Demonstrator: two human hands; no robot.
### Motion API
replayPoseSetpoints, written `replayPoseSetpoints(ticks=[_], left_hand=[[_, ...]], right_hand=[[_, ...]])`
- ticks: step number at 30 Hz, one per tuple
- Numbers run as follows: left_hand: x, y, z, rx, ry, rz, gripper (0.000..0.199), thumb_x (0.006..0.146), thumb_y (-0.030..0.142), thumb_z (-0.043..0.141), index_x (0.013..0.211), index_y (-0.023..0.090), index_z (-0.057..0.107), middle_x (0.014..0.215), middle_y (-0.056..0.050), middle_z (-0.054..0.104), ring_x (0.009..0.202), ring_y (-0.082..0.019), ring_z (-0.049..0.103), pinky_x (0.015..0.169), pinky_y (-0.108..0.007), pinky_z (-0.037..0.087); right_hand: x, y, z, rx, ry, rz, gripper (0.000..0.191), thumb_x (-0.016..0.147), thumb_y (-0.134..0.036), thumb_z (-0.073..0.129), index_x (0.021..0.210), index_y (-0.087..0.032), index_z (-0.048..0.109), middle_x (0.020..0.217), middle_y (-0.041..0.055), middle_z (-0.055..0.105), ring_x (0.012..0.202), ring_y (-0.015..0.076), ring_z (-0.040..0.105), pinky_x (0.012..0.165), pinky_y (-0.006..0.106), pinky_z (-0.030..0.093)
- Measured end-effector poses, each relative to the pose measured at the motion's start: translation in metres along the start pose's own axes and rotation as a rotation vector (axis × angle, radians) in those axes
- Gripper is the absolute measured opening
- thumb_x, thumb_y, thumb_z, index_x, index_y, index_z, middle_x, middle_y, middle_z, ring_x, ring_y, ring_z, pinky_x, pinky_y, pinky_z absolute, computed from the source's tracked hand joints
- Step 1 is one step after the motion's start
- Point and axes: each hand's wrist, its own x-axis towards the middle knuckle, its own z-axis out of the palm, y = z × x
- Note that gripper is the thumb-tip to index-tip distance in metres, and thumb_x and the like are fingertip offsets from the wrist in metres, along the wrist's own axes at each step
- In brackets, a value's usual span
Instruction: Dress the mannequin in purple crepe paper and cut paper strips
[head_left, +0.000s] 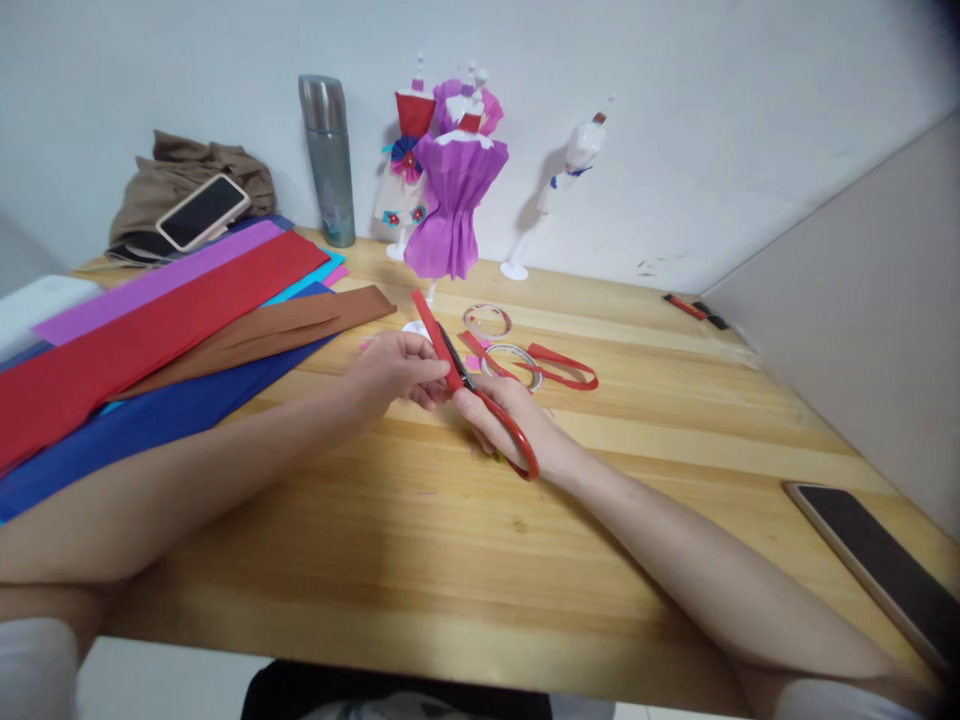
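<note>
Between the fingers of my left hand (401,375) is a narrow red paper strip (427,318), pointing up and away. My right hand (506,405) is closed on red-handled scissors (517,435). Their dark blades (456,355) lie along the strip, close to my left fingertips; whether they are cutting into it I cannot tell. Just beyond my hands, a roll of tape (517,362) and a curled red paper strip (562,368) rest on the wooden table. A second tape roll (487,320) lies farther back, near a small mannequin in a purple paper dress (454,200).
Folded crepe paper (150,340) in several colours covers the left side. Behind it are a phone (202,212) on brown cloth and a grey flask (328,165). More dressed mannequins (414,115) and a barer one (585,150) stand by the wall. Another phone (877,560) lies right.
</note>
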Motion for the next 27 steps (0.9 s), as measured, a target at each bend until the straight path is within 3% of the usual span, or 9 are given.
replayPoseSetpoints(ticks=[5, 17, 27], left_hand=[[0.000, -0.001, 0.001, -0.010, -0.010, -0.008, 0.018, 0.083, 0.013, 0.080, 0.068, 0.013, 0.069, 0.063, -0.004, 0.073, 0.052, -0.011, 0.066, 0.055, -0.021, 0.054], [-0.008, 0.007, 0.006, -0.061, -0.036, -0.060, 0.014, 0.082, 0.012, 0.077, 0.069, 0.011, 0.072, 0.066, -0.007, 0.074, 0.056, -0.012, 0.067, 0.054, -0.021, 0.053], [-0.005, 0.003, 0.001, -0.068, -0.073, -0.030, 0.011, 0.077, 0.016, 0.081, 0.071, 0.012, 0.073, 0.067, -0.006, 0.074, 0.057, -0.012, 0.066, 0.055, -0.021, 0.053]], right_hand=[[0.000, -0.003, -0.001, -0.007, 0.003, -0.013, 0.061, 0.092, -0.081, 0.056, 0.087, -0.020, 0.063, 0.057, -0.0029, 0.050, 0.049, 0.0151, 0.050, 0.048, 0.029, 0.040], [0.001, 0.005, -0.001, -0.099, 0.032, -0.047, 0.058, 0.093, -0.078, 0.056, 0.078, -0.022, 0.053, 0.065, 0.0006, 0.052, 0.060, 0.0158, 0.049, 0.054, 0.029, 0.037], [0.008, 0.019, 0.000, -0.108, 0.027, -0.132, 0.057, 0.095, -0.076, 0.056, 0.084, -0.020, 0.061, 0.065, 0.0005, 0.053, 0.062, 0.0161, 0.050, 0.056, 0.029, 0.038]])
